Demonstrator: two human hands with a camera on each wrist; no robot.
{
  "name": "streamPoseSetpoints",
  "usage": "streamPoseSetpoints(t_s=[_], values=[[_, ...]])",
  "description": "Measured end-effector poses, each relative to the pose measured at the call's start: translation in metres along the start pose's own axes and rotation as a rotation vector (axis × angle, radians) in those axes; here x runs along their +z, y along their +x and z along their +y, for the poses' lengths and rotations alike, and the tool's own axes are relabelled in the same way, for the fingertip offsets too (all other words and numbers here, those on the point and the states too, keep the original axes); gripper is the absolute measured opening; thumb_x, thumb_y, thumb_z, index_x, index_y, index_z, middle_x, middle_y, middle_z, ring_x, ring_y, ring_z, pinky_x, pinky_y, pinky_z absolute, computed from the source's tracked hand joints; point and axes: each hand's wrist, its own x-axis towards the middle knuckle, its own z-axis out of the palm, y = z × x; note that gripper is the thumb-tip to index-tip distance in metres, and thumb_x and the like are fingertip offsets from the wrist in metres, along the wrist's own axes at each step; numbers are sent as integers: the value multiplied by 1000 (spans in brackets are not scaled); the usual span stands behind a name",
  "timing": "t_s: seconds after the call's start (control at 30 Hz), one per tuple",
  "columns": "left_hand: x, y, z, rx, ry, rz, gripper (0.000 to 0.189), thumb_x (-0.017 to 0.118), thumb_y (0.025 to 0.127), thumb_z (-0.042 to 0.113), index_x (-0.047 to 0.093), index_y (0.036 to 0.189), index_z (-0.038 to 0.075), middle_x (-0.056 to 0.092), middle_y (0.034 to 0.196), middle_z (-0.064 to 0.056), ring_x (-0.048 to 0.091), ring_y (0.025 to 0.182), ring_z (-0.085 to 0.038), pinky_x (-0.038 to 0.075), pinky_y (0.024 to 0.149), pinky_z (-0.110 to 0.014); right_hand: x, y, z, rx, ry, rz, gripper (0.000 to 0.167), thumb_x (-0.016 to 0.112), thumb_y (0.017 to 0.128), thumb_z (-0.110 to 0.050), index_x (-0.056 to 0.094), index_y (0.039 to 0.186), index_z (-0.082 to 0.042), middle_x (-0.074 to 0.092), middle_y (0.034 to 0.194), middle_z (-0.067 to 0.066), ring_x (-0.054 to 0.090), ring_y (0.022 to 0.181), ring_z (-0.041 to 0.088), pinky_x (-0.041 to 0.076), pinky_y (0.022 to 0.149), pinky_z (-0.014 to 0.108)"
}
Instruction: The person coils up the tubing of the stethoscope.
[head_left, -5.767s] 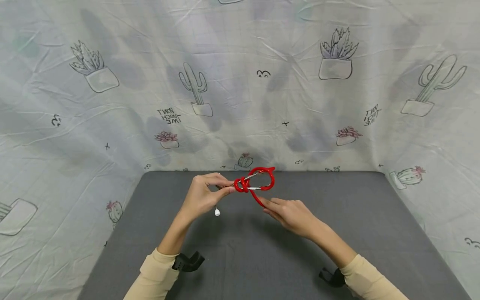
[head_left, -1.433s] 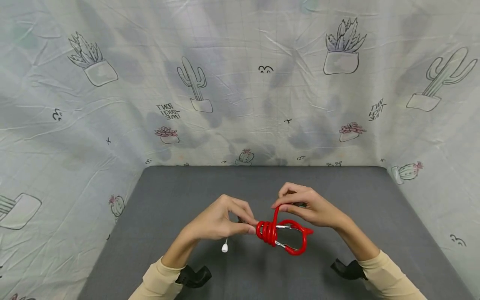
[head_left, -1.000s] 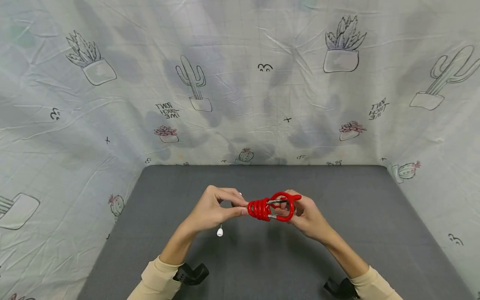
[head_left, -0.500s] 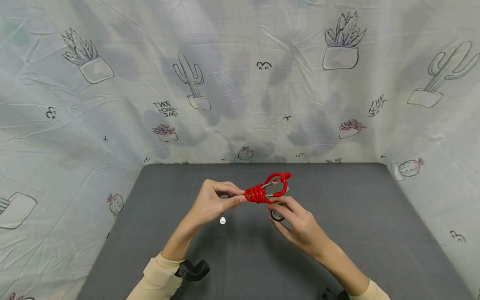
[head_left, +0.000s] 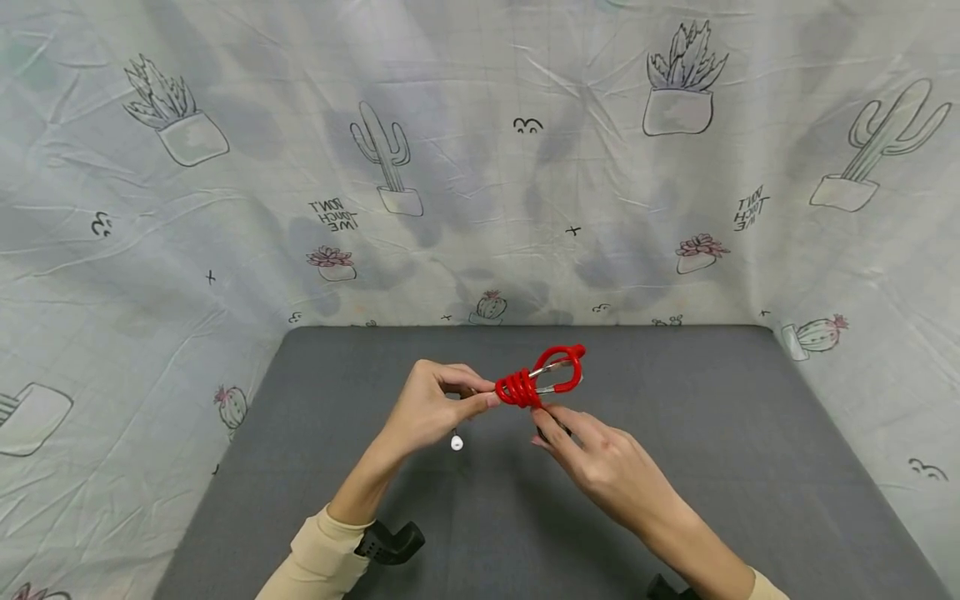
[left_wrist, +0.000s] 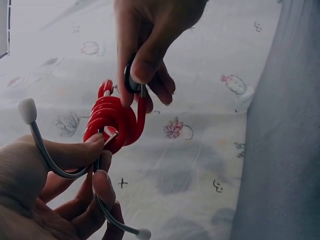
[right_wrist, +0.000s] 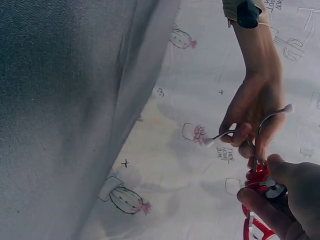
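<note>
A stethoscope [head_left: 517, 388] is held up above the table, its red tubing coiled in several turns round its metal ear tubes. Past the coil, a red loop extends to the right. My left hand [head_left: 420, 408] pinches the ear tubes at the coil's left end. White ear tips [left_wrist: 27, 110] stick out on either side of that hand in the left wrist view. My right hand [head_left: 603, 462] pinches the round chest piece [right_wrist: 275, 190] at the tubing's end, just below and right of the coil. In the head view, fingers mostly hide the chest piece.
Beneath the hands lies a grey table [head_left: 480, 525]. A pale cloth [head_left: 465, 167] printed with cactus drawings hangs behind it and along both sides. Black straps [head_left: 390, 542] with cameras sit at the wrists.
More turns of red tubing now wrap the ear tubes than in the earliest frame. My right hand has come down from above the coil, round behind the loop, to below it with the chest piece.
</note>
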Motion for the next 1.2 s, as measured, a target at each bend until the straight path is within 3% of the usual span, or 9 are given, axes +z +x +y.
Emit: streamPoseSetpoints(t_s=[0.33, 0.57, 0.7, 0.87, 1.0, 1.2], values=[[8, 2, -4, -39, 46, -4, 6, 87, 90, 7, 88, 96, 9, 82, 89, -10, 67, 67, -14, 54, 59, -26, -3, 1, 6, -28, 14, 5, 49, 40, 120, -28, 75, 114, 6, 81, 100, 11, 78, 81, 17, 65, 68, 29], [12, 7, -11, -63, 85, 8, 7, 87, 92, 12, 87, 98, 7, 83, 87, -10, 72, 69, -16, 57, 60, -26, -4, -3, 17, -34, 3, -58, 48, 37, 120, -24, 74, 110, 5, 82, 101, 14, 75, 78, 19, 66, 69, 29], [8, 9, -13, -83, 54, 7, 9, 86, 93, 11, 86, 100, 5, 82, 87, -13, 72, 71, -16, 58, 63, -27, -2, -7, 27, -16, 69, -46, 48, 37, 120, -25, 74, 109, 4, 80, 99, 12, 72, 74, 17, 65, 66, 27], [-1, 5, -9, -114, 9, -37, 8, 85, 94, 10, 85, 99, 5, 80, 87, -14, 70, 73, -27, 55, 64, -26, 4, -15, 38, 4, 128, -9, 41, 44, 119, -23, 72, 103, 2, 78, 97, 9, 69, 72, 14, 61, 59, 23], [-5, 2, -10, -140, -17, -69, 9, 85, 93, 10, 85, 100, 4, 81, 88, -13, 69, 72, -20, 56, 64, -27, 9, -21, 44, 14, 134, -22, 41, 43, 119, -23, 71, 103, 2, 79, 96, 10, 72, 74, 16, 62, 60, 24], [-5, 2, -11, -136, 6, -12, 10, 86, 93, 9, 85, 101, 4, 83, 91, -13, 74, 77, -26, 59, 66, -28, 3, -17, 35, -56, 150, -5, 37, 46, 118, -19, 72, 104, 3, 80, 97, 11, 73, 77, 17, 65, 66, 27]])
